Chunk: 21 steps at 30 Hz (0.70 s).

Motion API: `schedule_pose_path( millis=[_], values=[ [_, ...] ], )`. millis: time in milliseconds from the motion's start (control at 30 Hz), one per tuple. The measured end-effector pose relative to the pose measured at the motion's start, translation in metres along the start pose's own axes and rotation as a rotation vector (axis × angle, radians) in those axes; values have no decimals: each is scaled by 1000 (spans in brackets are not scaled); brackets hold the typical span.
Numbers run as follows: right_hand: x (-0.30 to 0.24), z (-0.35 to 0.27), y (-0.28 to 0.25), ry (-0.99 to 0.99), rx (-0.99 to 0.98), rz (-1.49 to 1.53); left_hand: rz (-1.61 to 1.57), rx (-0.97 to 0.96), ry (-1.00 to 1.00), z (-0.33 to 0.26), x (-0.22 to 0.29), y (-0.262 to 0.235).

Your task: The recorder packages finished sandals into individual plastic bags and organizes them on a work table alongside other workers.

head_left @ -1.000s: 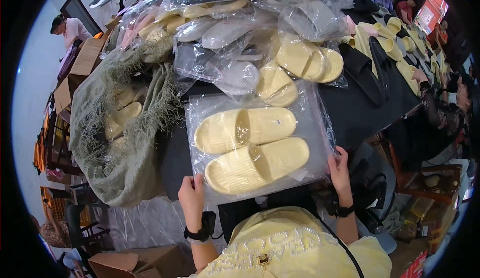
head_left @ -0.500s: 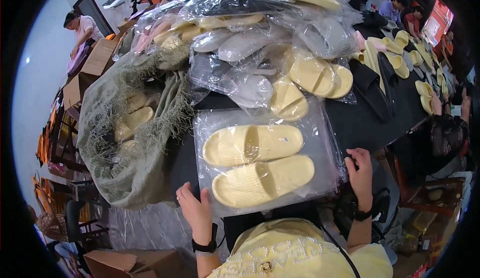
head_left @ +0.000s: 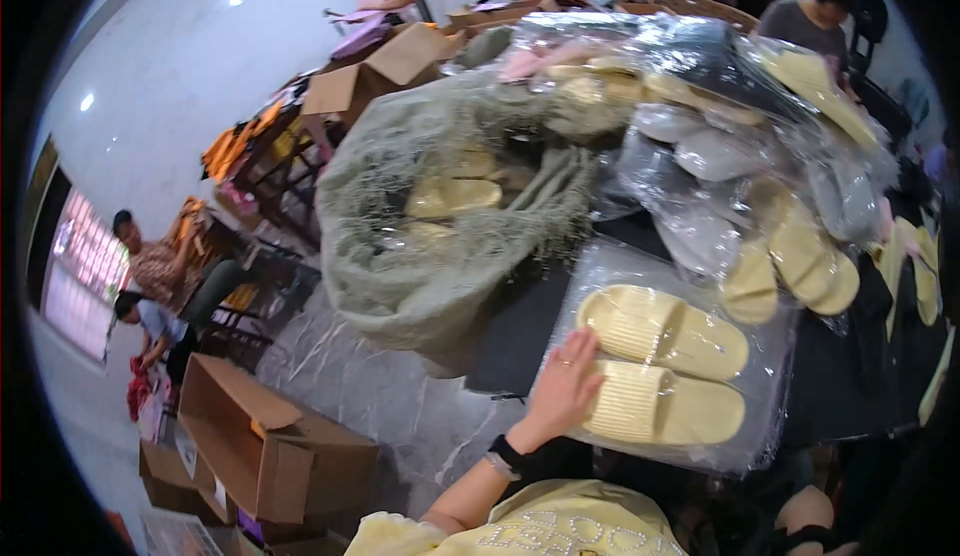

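Pale-yellow slippers [head_left: 695, 339] side by side in clear bag [head_left: 770, 396], near edge of black table [head_left: 840, 396], paired perhaps to lie flat. Left hand [head_left: 563, 388] over toe ends, fingers slightly parted, gripping nothing, perhaps to steady. Right hand [head_left: 805, 509] at near right: finger state and hold, can't tell. Left: slipper-filled sack [head_left: 400, 301]. Far: bagged heap [head_left: 710, 151]. Near left: cartons [head_left: 325, 476], grey floor [head_left: 400, 426].

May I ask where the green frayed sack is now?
In the head view, the green sack is left of centre, with the left hand on a bagged yellow slipper pair to its lower right.
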State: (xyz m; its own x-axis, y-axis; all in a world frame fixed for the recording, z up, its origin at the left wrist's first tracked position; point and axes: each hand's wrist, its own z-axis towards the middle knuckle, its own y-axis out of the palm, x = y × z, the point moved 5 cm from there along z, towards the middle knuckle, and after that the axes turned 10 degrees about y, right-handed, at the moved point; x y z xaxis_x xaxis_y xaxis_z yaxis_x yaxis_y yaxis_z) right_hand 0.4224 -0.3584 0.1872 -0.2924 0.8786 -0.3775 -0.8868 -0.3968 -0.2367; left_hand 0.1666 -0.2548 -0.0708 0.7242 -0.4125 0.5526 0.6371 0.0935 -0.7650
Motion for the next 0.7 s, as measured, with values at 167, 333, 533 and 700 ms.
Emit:
schedule_pose_path(
  millis=[167, 333, 533, 700],
  values=[
    [20, 3, 7, -90, 52, 95, 43, -7, -1, -4, 3, 5],
    [30, 6, 6, -111, 101, 106, 47, -15, -13, -4, -2, 4],
    [26, 3, 3, -52, 167, 33, 27, -50, -25, -3, -1, 1],
    [19, 3, 2, -34, 229, -49, 42, -56, -29, 0, -1, 0]
  ],
)
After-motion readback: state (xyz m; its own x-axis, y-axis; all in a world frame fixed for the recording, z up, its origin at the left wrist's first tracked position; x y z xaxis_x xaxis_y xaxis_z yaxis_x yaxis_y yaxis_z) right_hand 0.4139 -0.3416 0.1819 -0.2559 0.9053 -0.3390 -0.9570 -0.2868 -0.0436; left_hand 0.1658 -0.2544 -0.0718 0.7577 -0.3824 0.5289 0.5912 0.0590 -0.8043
